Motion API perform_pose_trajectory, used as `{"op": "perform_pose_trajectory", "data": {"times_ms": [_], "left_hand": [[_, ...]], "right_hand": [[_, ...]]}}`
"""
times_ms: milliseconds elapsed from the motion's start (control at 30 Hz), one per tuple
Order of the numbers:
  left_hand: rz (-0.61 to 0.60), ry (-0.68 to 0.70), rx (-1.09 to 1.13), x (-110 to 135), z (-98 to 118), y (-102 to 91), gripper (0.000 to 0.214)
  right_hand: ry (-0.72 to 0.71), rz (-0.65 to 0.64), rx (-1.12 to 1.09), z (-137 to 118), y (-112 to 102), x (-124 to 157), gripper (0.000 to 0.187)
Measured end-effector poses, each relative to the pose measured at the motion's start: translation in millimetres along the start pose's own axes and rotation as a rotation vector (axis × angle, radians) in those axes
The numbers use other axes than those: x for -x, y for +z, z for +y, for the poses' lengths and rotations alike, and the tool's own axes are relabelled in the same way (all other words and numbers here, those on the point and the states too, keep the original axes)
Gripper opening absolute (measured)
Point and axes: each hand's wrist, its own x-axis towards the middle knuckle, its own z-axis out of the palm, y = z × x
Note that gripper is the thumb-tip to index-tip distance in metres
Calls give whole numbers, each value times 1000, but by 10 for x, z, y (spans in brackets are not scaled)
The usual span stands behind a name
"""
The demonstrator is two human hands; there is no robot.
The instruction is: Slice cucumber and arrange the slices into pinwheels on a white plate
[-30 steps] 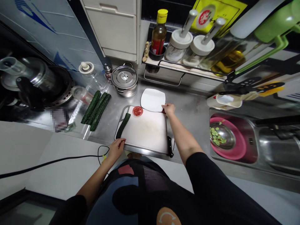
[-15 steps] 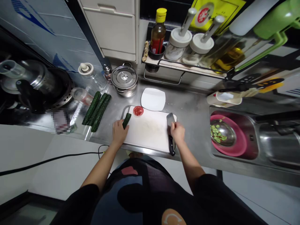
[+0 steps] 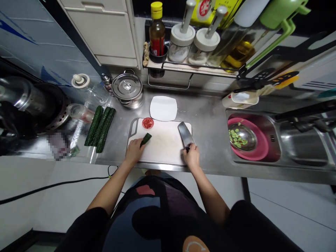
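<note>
The right hand [image 3: 192, 156] has its grip closed round the handle of the knife [image 3: 186, 132], which points over the right part of the board [image 3: 165, 141]. The left hand [image 3: 133, 152] holds a cucumber [image 3: 146, 139] over the left part. A dish [image 3: 143, 124] sits near the far edge; a plate [image 3: 163, 108] lies beyond. Three more cucumbers [image 3: 99, 129] lie left on the tabletop [image 3: 207, 140].

The left hand [image 3: 134, 152] hides part of the held cucumber [image 3: 146, 139].

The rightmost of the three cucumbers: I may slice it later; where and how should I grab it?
Probably grip the rightmost cucumber halfway along, from above and the right: it is long and slim, its right flank open toward the board, while the middle cucumber lies close along its left.
</note>
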Motion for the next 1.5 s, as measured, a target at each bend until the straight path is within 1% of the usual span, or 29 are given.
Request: {"op": "perform_pose_trajectory", "data": {"times_ms": [67,100,167,267,367,500,600,700,833,1000,1133,1200,1300,1500], "left_hand": [[-33,92,13,30,105,74,25],[-48,118,15,35,156,114,25],[-73,144,8,26,240,186,25],[-93,158,-11,-5,308,253,23],[-106,157,-23,-21,325,269,23],[-115,135,-22,-16,329,263,26],[-92,137,23,-44,346,286,30],[-70,175,100,-116,386,332,37],[-128,220,122,-176,417,357,32],[-175,249,115,-37,339,291,31],[-150,246,124,66,300,262,31],[-127,250,126,68,306,270,28],[-127,270,134,41,320,294,22],[-103,280,136,37,289,349,24]], "right_hand": [[-69,1,-71,-24,-28,105,40],[-114,-22,-109,-48,-34,165,40],[-162,-119,-174,-118,-25,282,39],[-191,-251,-213,-241,34,413,37],[-244,-288,-185,-318,110,468,33],[-302,-318,-121,-339,173,459,33],[-306,-334,-92,-348,177,430,35],[-306,-355,-55,-386,145,407,37],[-269,-414,51,-462,55,368,36],[-283,-495,139,-519,-70,290,31],[-286,-536,156,-528,-134,265,29],[-278,-536,160,-526,-148,270,29],[-284,-544,150,-522,-146,285,31],[-295,-562,176,-539,-155,319,37]]}}
